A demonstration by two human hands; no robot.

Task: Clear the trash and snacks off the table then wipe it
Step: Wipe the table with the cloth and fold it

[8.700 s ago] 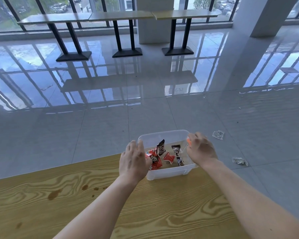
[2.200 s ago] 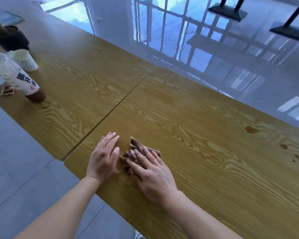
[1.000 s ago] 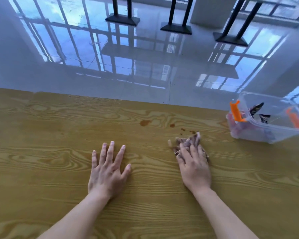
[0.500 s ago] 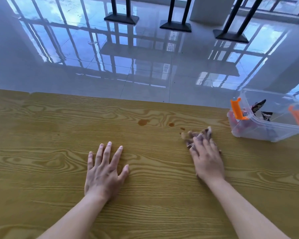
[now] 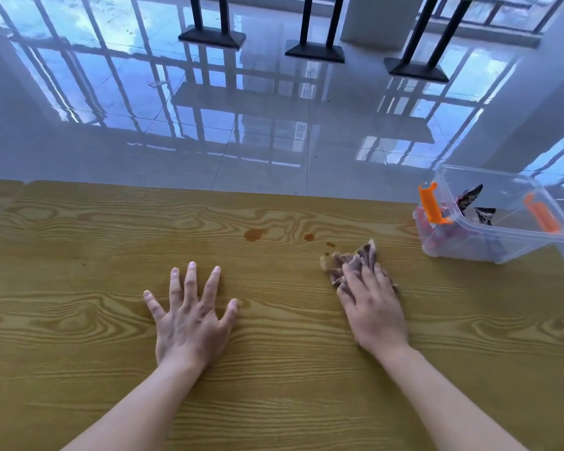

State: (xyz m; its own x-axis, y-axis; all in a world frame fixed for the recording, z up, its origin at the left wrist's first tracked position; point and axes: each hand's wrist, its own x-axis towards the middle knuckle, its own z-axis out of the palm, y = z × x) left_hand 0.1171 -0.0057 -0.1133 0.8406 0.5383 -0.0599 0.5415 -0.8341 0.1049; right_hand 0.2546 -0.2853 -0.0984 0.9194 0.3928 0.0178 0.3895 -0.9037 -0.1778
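Note:
My right hand (image 5: 373,307) presses flat on a crumpled brown rag (image 5: 350,260) on the wooden table (image 5: 79,320); the rag sticks out past my fingertips. Just beyond it lie small brown stains (image 5: 254,233) on the wood, a large one and smaller spots to its right. My left hand (image 5: 189,320) rests palm down on the table with fingers spread and holds nothing. A clear plastic box (image 5: 505,252) with orange latches stands at the table's far right corner, with red and dark snack packets inside.
The table's far edge runs across the middle of the view, with shiny tiled floor beyond it. Black table bases (image 5: 315,52) stand far off on that floor. A seam in the tabletop shows at the far left.
My right hand has slid the rag back a little to the left, away from the box. My left hand has stayed flat in about the same place.

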